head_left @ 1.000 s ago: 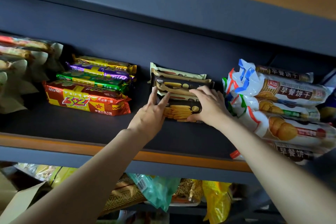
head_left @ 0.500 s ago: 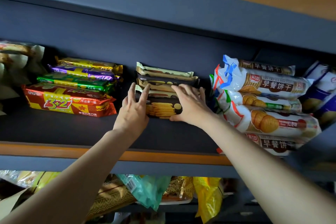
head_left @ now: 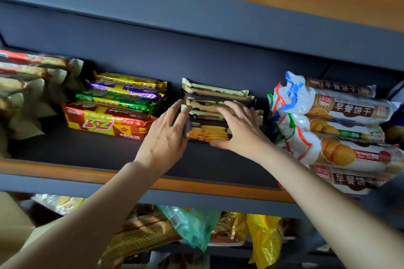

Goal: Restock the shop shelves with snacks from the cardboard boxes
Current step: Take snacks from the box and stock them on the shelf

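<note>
At the near bottom of the view, a lower shelf level is seen, filled with crumpled snack bags [head_left: 192, 227] in teal, gold and yellow; a piece of cardboard [head_left: 13, 216] is glimpsed at the near left corner. Above it, the orange front edge of the shelf [head_left: 65, 172] is crossed by two bare forearms reaching up and away.

On the dark shelf board, a stack of dark biscuit packets [head_left: 207, 131] is framed by both hands. The left hand [head_left: 162, 140] is laid against the left end of the stack, its fingers straight and its thumb spread, pressing rather than gripping. The right hand [head_left: 242, 129] is laid over the right part of the stack, with the fingers spread flat across the upper packets and the thumb tucked under the near lower edge of the front packet. The two hands are kept apart, with the printed biscuit picture on the front packet showing between them.

To the left of the stack, a red packet marked 3+2 [head_left: 105, 124] is set nearest, with green, purple and gold packets [head_left: 122, 91] lined up behind it. Farther left, pale wrappers [head_left: 28, 94] are partly cut off by the frame. To the right, long white biscuit rolls [head_left: 341, 129] are piled up, the nearest overhanging the shelf's front edge. Beyond everything, the dark blue back panel [head_left: 196, 54] and the underside of the upper shelf are seen.
</note>
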Demonstrator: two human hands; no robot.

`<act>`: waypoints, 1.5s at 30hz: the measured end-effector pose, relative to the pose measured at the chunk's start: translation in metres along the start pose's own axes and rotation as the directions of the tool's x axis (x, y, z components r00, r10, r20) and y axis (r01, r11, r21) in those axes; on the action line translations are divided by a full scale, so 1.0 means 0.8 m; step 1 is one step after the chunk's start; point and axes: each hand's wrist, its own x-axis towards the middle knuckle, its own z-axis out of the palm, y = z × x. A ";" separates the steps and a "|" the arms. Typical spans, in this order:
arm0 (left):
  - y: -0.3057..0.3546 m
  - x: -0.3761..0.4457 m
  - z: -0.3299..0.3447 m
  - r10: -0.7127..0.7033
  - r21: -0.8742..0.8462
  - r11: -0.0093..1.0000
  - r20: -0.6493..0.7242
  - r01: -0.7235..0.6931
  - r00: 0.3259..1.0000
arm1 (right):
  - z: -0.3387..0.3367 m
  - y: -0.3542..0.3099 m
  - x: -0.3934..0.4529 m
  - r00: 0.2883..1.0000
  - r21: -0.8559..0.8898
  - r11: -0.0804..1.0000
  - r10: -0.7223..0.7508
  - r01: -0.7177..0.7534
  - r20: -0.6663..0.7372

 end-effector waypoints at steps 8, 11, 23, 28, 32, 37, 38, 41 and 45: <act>-0.106 -0.049 -0.061 -0.202 0.298 0.934 -0.012 0.196 0.979 | 0.010 -0.105 0.041 0.989 -0.033 0.989 -0.147 0.147 -0.010; -0.131 -0.063 -0.077 -0.204 0.320 0.929 0.017 0.188 0.979 | 0.023 -0.151 0.069 0.976 -0.067 0.974 -0.215 0.216 0.022; -0.165 -0.066 -0.109 -0.256 0.350 0.924 0.259 0.156 0.931 | 0.057 -0.214 0.111 0.988 -0.109 0.987 -0.103 0.116 0.118; -0.170 -0.073 -0.115 -0.224 0.276 0.947 0.197 0.166 0.954 | 0.051 -0.216 0.107 0.989 -0.101 0.991 -0.071 0.084 0.132; -0.174 -0.089 -0.126 -0.226 0.240 0.952 0.130 0.191 0.965 | 0.047 -0.217 0.089 0.993 -0.139 0.988 -0.060 0.074 0.103; -0.175 -0.102 -0.138 -0.234 0.235 0.952 0.140 0.197 0.962 | 0.044 -0.229 0.081 0.989 -0.190 0.979 -0.054 0.079 0.136; -0.175 -0.105 -0.139 -0.233 0.245 0.951 0.155 0.191 0.960 | 0.043 -0.232 0.080 0.991 -0.195 0.979 -0.036 0.061 0.131; -0.176 -0.110 -0.141 -0.239 0.258 0.947 0.169 0.191 0.956 | 0.043 -0.241 0.078 0.996 -0.191 0.981 -0.005 0.022 0.092; -0.178 -0.107 -0.141 -0.265 0.241 0.945 0.177 0.219 0.948 | 0.044 -0.253 0.081 0.991 -0.188 0.979 -0.057 0.079 0.122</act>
